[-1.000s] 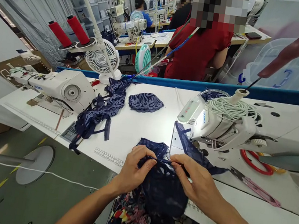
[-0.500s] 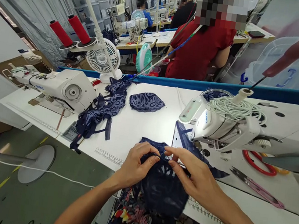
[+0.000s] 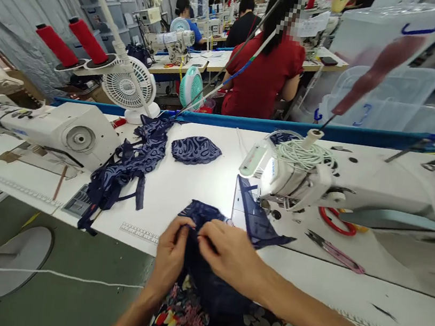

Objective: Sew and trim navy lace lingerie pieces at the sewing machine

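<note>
head view: the left hand [image 3: 172, 248] and right hand [image 3: 227, 248] both pinch the dark cloth [image 3: 209, 280], close together, at the front edge of the desk [image 3: 192, 184]; the cloth hangs over the lap, its lower part perhaps blending into the flowered garment [image 3: 188, 315]. pink snips [image 3: 336, 252] lie on the right.

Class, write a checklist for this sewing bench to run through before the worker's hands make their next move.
1. Left hand grips the dark navy cloth: ok.
2. Right hand grips the same cloth: ok.
3. Cloth edge lined up between the fingertips: cannot tell; fingers cover it.
4. Pink-handled snips clear of both hands: ok.
5. Single patterned piece apart from the pile: ok.
6. Navy pile neatly stacked: not ok; it lies tangled.
</note>
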